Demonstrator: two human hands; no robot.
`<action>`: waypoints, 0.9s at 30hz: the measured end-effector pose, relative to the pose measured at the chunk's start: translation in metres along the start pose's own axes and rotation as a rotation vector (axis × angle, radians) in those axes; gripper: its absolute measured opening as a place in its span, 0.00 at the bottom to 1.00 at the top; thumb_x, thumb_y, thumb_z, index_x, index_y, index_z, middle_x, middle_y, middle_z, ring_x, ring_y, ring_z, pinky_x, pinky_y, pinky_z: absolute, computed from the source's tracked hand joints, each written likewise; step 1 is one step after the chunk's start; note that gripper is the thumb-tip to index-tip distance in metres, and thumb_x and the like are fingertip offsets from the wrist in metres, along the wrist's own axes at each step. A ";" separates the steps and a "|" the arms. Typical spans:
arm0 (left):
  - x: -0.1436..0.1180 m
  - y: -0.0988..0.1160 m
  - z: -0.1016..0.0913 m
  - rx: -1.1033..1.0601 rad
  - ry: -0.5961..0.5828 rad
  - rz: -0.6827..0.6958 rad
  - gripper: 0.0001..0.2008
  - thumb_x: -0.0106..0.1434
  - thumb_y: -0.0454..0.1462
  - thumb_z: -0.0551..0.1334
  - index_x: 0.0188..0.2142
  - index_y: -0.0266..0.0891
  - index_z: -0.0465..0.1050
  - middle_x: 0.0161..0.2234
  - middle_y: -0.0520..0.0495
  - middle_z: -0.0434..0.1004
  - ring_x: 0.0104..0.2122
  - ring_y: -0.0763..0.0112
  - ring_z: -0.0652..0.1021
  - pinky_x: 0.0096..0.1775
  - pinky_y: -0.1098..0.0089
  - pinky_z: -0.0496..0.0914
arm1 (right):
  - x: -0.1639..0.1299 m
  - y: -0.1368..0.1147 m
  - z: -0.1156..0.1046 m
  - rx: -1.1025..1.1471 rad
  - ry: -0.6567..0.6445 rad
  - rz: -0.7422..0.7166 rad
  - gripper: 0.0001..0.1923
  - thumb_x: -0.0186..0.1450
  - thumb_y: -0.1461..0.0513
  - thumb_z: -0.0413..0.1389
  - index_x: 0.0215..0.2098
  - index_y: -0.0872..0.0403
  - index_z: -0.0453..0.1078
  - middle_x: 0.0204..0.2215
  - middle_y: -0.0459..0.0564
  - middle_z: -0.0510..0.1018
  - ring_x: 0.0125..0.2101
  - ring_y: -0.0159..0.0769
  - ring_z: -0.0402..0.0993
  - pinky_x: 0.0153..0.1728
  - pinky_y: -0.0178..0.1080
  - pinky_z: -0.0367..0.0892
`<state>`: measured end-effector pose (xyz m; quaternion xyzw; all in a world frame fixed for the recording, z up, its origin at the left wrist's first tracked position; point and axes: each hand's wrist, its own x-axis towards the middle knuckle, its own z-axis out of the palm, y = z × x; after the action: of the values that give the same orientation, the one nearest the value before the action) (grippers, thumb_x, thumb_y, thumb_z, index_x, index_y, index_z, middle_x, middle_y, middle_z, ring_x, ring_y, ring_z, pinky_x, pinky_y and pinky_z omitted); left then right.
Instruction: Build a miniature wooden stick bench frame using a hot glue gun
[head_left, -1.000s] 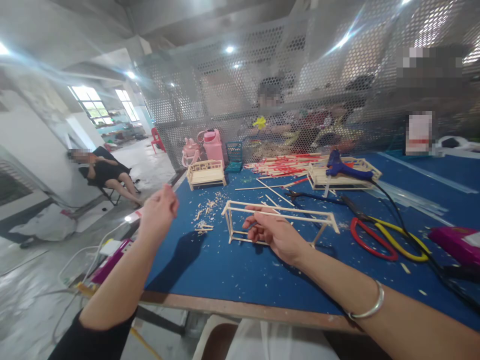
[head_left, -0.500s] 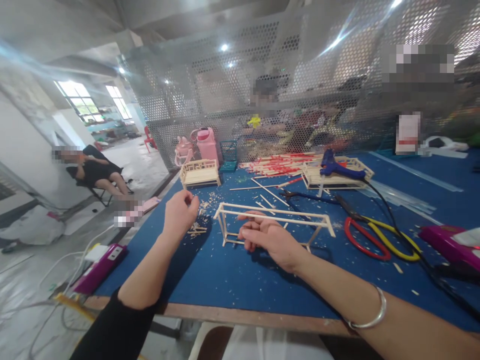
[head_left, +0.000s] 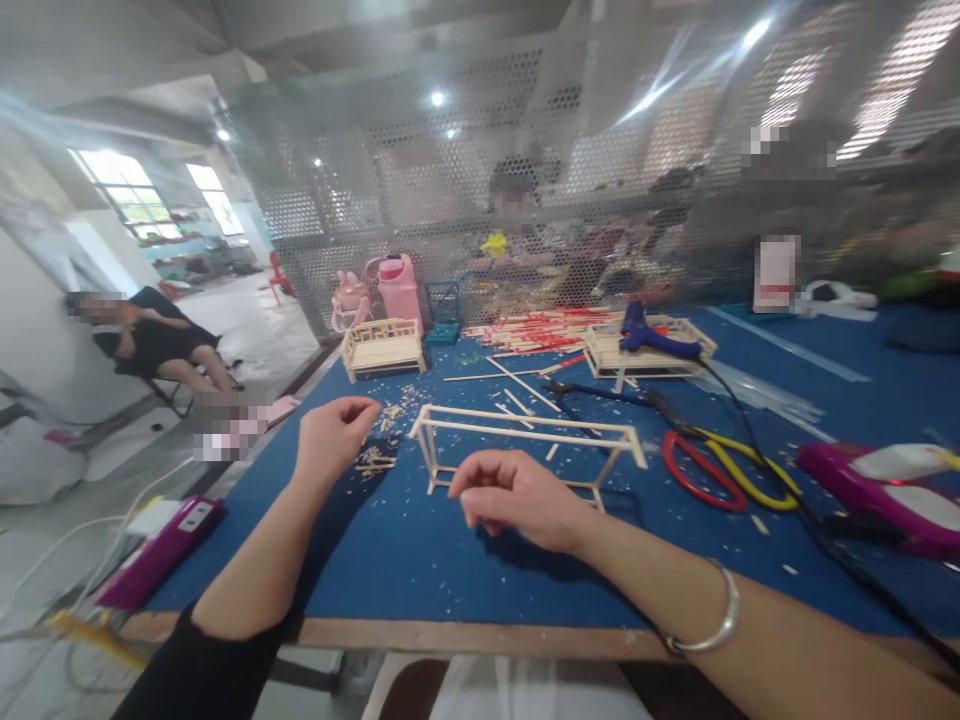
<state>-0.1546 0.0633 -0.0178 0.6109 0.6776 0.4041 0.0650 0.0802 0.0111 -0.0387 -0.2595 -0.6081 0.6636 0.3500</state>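
Since the frame 1 s ago, our left hand (head_left: 332, 437) has come in from beyond the table edge to a spot over the blue table (head_left: 450, 560), just beside the pile of wood scraps (head_left: 375, 462). Our right hand (head_left: 517, 495) has drawn back off the stick frame (head_left: 525, 450) and now sits just in front of it, apart from the rails.

Left hand: fingers curled inward, thumb against fingertips; we cannot tell whether anything is pinched between them. Right hand: loosely curled, holding nothing visible.

The stick frame stands upright on the table, directly beyond the right hand. 2 finished stick benches (head_left: 381, 349) stand farther back, the right one carrying the blue glue gun (head_left: 651, 338). Red-and-yellow-handled shears (head_left: 720, 468) lie to the right of the frame.
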 end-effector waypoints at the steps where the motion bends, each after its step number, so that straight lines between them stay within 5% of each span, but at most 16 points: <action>1: -0.001 0.003 0.000 0.038 -0.009 0.000 0.14 0.49 0.46 0.57 0.26 0.38 0.74 0.22 0.50 0.74 0.25 0.68 0.72 0.30 0.72 0.62 | -0.002 -0.002 0.000 -0.011 -0.055 0.012 0.11 0.51 0.55 0.60 0.27 0.55 0.68 0.16 0.39 0.69 0.15 0.22 0.59 0.18 0.29 0.56; 7: 0.001 0.016 -0.003 0.225 -0.035 0.021 0.15 0.52 0.46 0.55 0.16 0.41 0.66 0.11 0.53 0.63 0.17 0.70 0.66 0.23 0.72 0.56 | -0.008 -0.003 -0.003 -0.147 -0.287 0.096 0.14 0.49 0.55 0.63 0.28 0.56 0.71 0.17 0.39 0.69 0.18 0.22 0.62 0.21 0.29 0.57; 16: 0.001 0.022 -0.001 0.166 -0.053 0.017 0.07 0.47 0.41 0.59 0.18 0.42 0.69 0.10 0.58 0.67 0.17 0.70 0.68 0.23 0.74 0.57 | -0.008 0.001 -0.003 -0.252 -0.333 0.030 0.18 0.47 0.53 0.66 0.30 0.56 0.72 0.19 0.38 0.68 0.21 0.22 0.60 0.22 0.28 0.56; 23: -0.003 0.025 -0.001 0.213 -0.018 -0.019 0.15 0.50 0.46 0.60 0.15 0.41 0.64 0.10 0.59 0.61 0.16 0.74 0.63 0.23 0.73 0.54 | -0.014 -0.007 -0.002 -0.353 -0.353 0.026 0.15 0.50 0.55 0.66 0.30 0.56 0.72 0.19 0.37 0.66 0.22 0.22 0.60 0.25 0.27 0.57; 27: -0.002 0.024 0.000 0.190 -0.027 -0.036 0.11 0.48 0.45 0.60 0.17 0.41 0.69 0.10 0.59 0.62 0.16 0.73 0.63 0.23 0.73 0.55 | -0.014 -0.005 -0.003 -0.376 -0.336 0.014 0.16 0.50 0.53 0.66 0.30 0.55 0.72 0.19 0.37 0.66 0.22 0.22 0.60 0.24 0.27 0.56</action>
<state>-0.1351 0.0597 -0.0038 0.6073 0.7230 0.3285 0.0232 0.0920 0.0027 -0.0350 -0.2105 -0.7687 0.5750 0.1848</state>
